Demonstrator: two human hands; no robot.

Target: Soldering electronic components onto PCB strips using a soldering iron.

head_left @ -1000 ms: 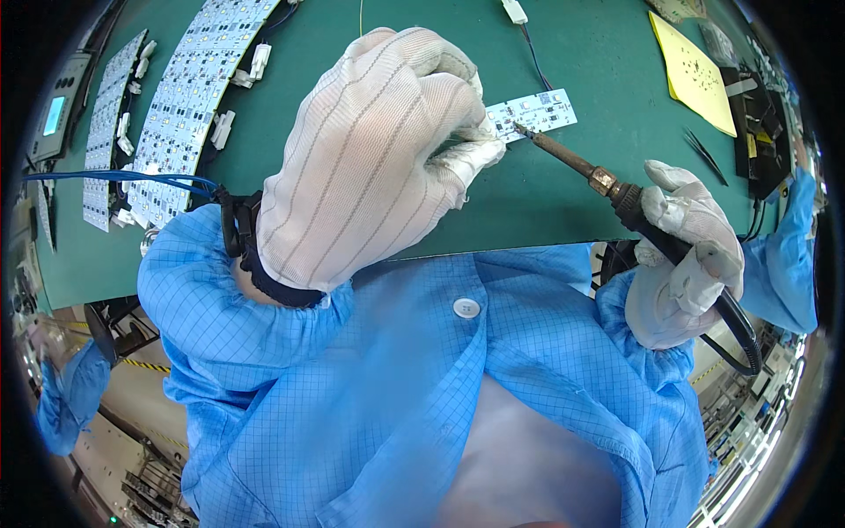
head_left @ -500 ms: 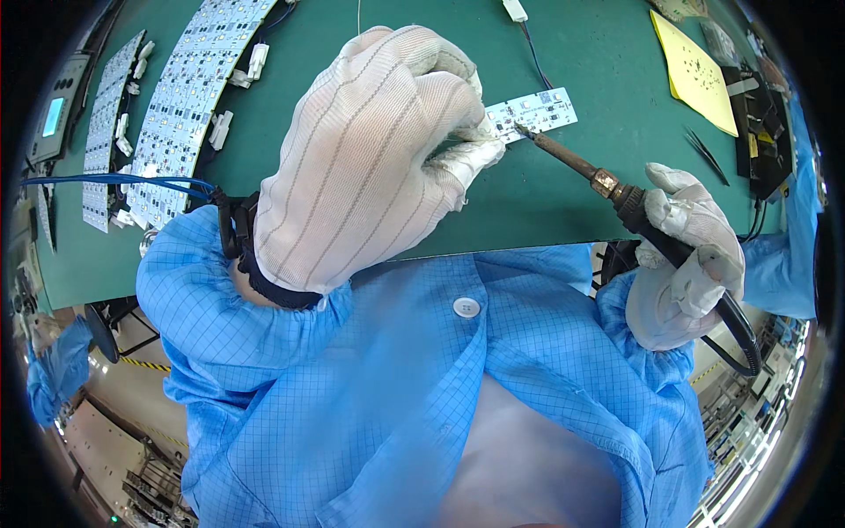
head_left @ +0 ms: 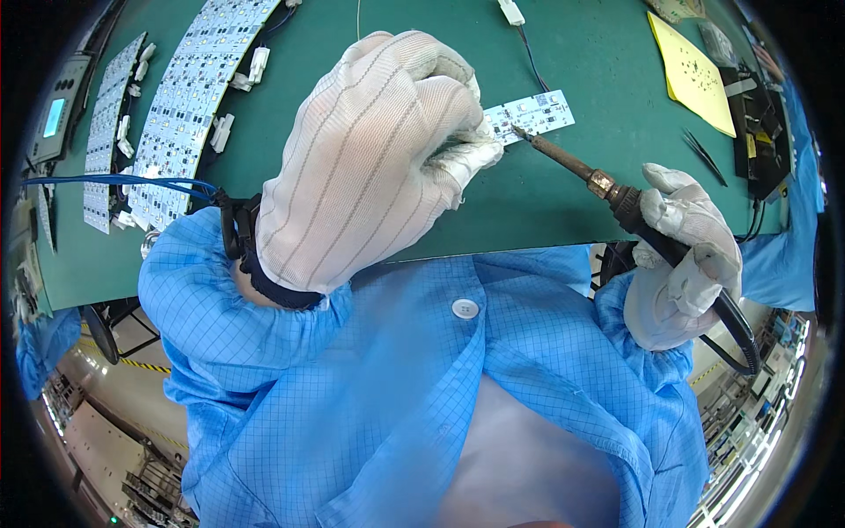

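Nearest my view is a blue checked smock with a white button. Just beyond it, my right hand, in a white glove, has its grip closed around the black handle of a soldering iron, whose tip slants up and left to the small white circuit strip; whether the tip actually touches, I can't tell from here. My gloved left hand arches over the strip's left end, thumb and fingers drawn toward each other, but the glove hides how fully that grip is closed and what it has hold of. A dark band circles that wrist, where blue cables come in from the left. The strip lies on the green surface, right of the left fingertips, with dark wires running from its upper edge to a white connector. Off to my right I have dark tweezers, a speckled yellow sheet and a black box. Toward the left are two larger circuit panels, then a device with a lit screen at the edge.
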